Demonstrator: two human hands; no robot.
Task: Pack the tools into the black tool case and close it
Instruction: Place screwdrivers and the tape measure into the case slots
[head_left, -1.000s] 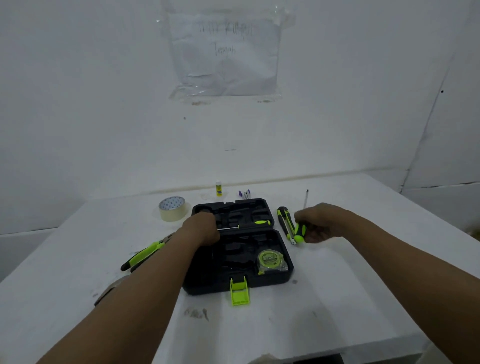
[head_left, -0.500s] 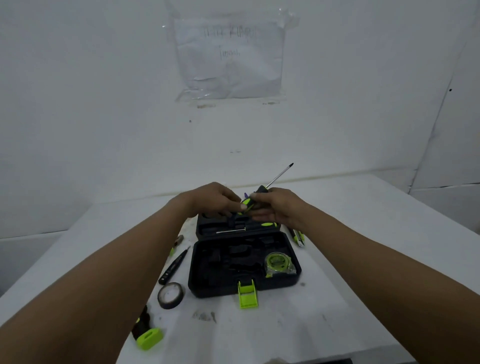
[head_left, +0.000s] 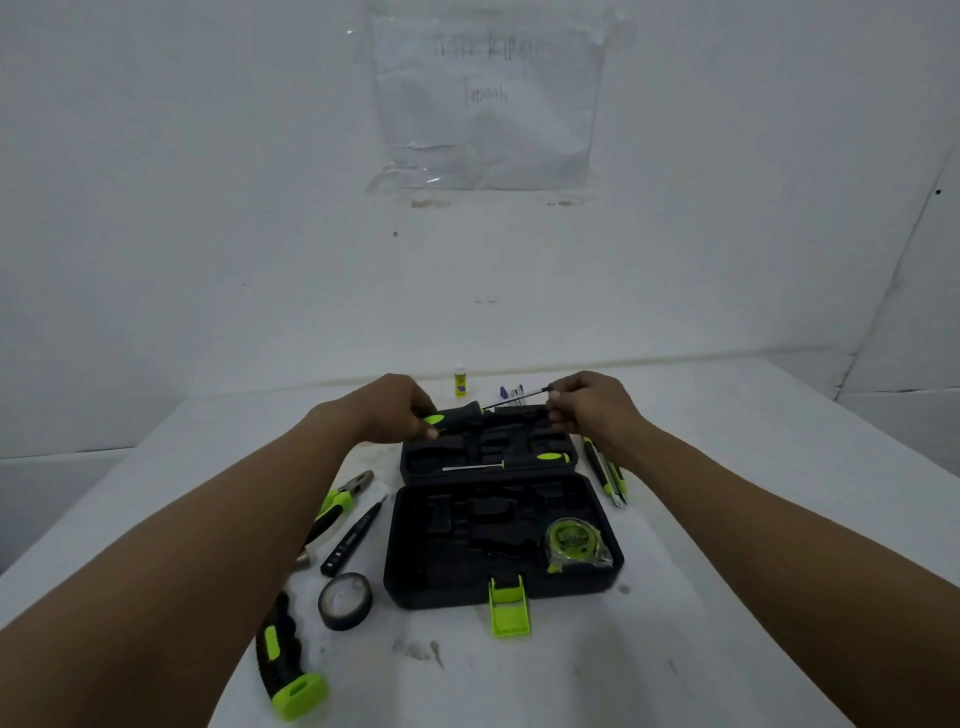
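The black tool case (head_left: 415, 551) lies open on the white table, its green latch (head_left: 510, 605) hanging over the near edge. A green tape measure (head_left: 571, 540) sits in the near half and a second screwdriver (head_left: 524, 461) in the far half. Both hands hold a black-and-green screwdriver (head_left: 460, 415) level over the far half: my left hand (head_left: 397, 408) grips the handle, my right hand (head_left: 589, 402) pinches the shaft tip. Left of the case lie pliers (head_left: 340, 499), a black tester pen (head_left: 353, 535), a tape roll (head_left: 345, 600) and a hammer handle (head_left: 285, 660).
A utility knife (head_left: 605, 470) lies right of the case under my right wrist. A small glue bottle (head_left: 460, 380) and purple-capped pens (head_left: 511, 391) stand near the wall. A taped plastic sheet (head_left: 488, 104) hangs on the wall.
The screwdriver went from my right hand alone to both hands. It has come down from tilted up to level over the case's far half, with my right hand now at its tip.
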